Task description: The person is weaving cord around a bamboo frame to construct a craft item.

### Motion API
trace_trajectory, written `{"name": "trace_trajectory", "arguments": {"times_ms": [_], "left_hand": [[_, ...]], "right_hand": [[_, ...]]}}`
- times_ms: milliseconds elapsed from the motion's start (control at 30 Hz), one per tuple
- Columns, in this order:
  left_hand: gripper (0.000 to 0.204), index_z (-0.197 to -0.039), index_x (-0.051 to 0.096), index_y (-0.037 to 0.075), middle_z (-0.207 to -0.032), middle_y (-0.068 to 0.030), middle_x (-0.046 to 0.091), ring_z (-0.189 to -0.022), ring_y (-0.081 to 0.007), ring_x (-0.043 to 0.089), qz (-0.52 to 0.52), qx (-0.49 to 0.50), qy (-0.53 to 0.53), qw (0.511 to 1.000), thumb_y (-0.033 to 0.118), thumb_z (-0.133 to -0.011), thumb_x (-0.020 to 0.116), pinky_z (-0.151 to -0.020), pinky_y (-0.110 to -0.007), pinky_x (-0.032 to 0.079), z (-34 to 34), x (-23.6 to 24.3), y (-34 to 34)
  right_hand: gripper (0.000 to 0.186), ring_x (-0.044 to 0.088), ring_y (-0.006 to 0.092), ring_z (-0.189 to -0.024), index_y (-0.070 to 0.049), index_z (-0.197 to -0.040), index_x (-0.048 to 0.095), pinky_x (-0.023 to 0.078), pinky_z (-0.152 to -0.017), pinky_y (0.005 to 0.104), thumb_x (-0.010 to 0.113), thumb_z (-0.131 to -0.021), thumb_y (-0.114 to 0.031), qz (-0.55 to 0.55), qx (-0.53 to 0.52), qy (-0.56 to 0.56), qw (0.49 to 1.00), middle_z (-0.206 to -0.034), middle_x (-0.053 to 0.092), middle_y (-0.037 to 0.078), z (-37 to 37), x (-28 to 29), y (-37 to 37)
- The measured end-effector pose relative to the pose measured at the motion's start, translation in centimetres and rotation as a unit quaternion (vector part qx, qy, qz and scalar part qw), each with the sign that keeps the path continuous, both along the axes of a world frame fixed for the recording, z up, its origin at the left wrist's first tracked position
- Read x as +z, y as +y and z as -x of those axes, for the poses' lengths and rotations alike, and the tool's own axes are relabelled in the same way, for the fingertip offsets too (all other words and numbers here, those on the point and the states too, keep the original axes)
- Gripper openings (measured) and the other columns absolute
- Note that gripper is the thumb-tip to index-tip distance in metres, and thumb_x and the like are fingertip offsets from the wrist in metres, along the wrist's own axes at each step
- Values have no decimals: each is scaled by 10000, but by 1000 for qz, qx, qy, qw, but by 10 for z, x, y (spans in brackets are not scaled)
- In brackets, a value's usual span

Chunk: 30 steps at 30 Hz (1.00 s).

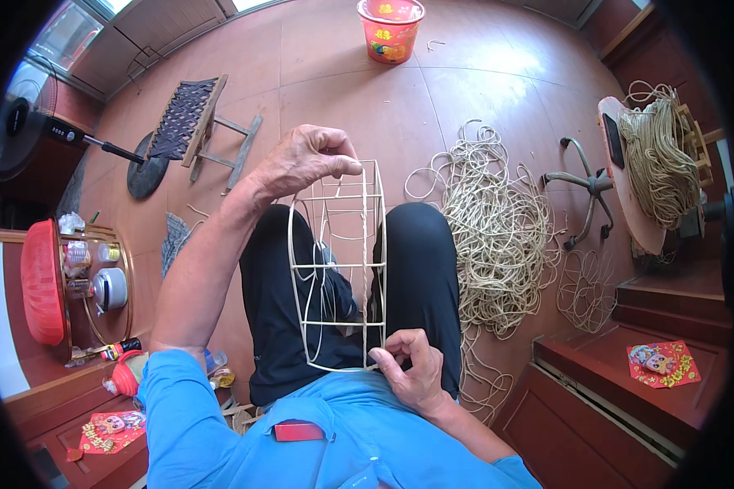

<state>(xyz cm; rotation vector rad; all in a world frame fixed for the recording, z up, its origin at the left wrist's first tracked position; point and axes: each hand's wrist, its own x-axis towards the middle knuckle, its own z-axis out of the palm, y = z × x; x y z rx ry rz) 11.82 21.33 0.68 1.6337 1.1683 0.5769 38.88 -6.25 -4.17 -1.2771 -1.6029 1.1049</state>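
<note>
Wire frame [338,266] is pinched at its far end by the left hand [306,159], its near end met by the right hand [416,371], and is held over the thighs [420,253]. Judged light, springy, bendable; best gripped at rim joints. Right fingertips are partly hidden; whether they grip cannot be told.

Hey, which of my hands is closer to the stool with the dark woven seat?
Left. Your left hand pinches the far end of the pale frame, to the right of the stool; your right hand is at the frame's near end, farther from the stool.
</note>
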Motion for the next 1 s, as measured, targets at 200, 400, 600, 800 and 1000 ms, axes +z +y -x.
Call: {"name": "trace_trajectory", "arguments": {"times_ms": [200,400,600,800,1000], "left_hand": [[167,-950,792,41,-837,7,717,-802,-87,649,85,-1,-65,994,201,-955,838,-769,-284,539,5,-20,19],[183,-970,799,43,-863,2,722,-835,-88,657,93,10,-23,995,225,-970,821,-799,-286,546,6,-45,38],[216,-1030,785,46,-922,14,734,-920,-74,668,121,9,17,993,259,-1002,809,-880,-278,544,6,-70,53],[191,-1040,779,30,-927,-6,749,-925,-101,693,124,-20,22,992,220,-1024,770,-943,-296,554,4,-82,59],[164,-1016,753,18,-899,-14,741,-885,-107,687,126,-33,55,990,181,-1030,739,-890,-295,542,-1,-75,63]], "right_hand": [[322,672,113,-556,-43,-1064,603,515,-501,260,884,-914,-91,0,3,11,1000,-771,700,46,-3,-5,-3],[344,668,115,-553,-50,-1055,607,515,-500,264,906,-889,-87,-1,13,2,1000,-769,695,43,-3,-1,-2],[348,663,117,-542,-52,-1041,606,513,-496,266,912,-879,-89,2,17,8,1000,-772,687,35,-4,1,-3],[347,663,123,-536,-56,-1036,607,511,-489,275,913,-878,-94,-1,23,0,1000,-762,688,29,-4,1,-3],[340,670,127,-538,-57,-1022,609,511,-484,278,914,-877,-96,-4,24,3,1000,-775,705,29,-6,0,1]]}}
